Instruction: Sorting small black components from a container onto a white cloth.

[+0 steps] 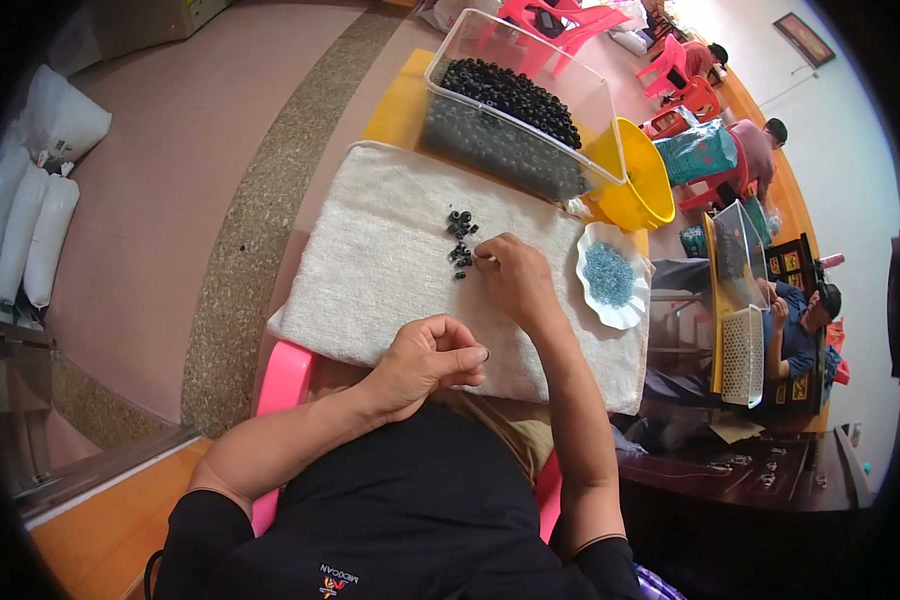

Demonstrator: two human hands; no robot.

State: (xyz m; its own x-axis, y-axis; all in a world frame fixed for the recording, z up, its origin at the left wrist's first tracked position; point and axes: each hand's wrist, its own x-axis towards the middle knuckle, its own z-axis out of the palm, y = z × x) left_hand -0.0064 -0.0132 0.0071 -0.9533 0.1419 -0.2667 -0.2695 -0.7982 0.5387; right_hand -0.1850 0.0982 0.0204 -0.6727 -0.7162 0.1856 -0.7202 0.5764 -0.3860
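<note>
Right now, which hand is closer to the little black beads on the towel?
The right hand: its fingertips reach the black beads. The left hand is farther, near the towel's front edge.

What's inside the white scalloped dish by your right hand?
The white dish holds a heap of small blue rings. The heap covers the dish's middle, so its bottom cannot be seen.

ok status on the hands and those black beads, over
Left hand pinched shut on a small dark bead at the towel edge. Right hand fingertips at the black beads on the towel. Nothing blocking.
</note>
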